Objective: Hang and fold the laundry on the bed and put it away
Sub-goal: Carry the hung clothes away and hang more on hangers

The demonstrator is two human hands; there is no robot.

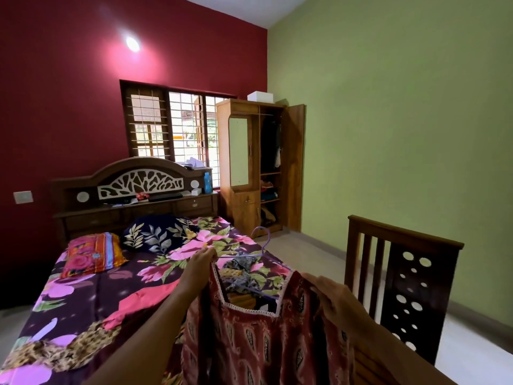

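Observation:
A red patterned dress [261, 345] with white lace at the neckline hangs in front of me over the foot of the bed [91, 298]. A purple hanger [262, 240] sits inside its neck, hook pointing up. My left hand [201, 266] pinches the dress's left shoulder by the hanger arm. On the right shoulder, my right hand [337, 298] grips the cloth. Behind the neckline a small heap of other clothes [241, 270] lies on the floral bedsheet.
A wooden wardrobe [249, 168] stands in the far corner, its right door [294, 165] open, with clothes hanging and stacked inside. Two pillows [155, 234] lie near the headboard. The bed's wooden footboard [402, 282] rises on my right. Bare floor runs between bed and green wall.

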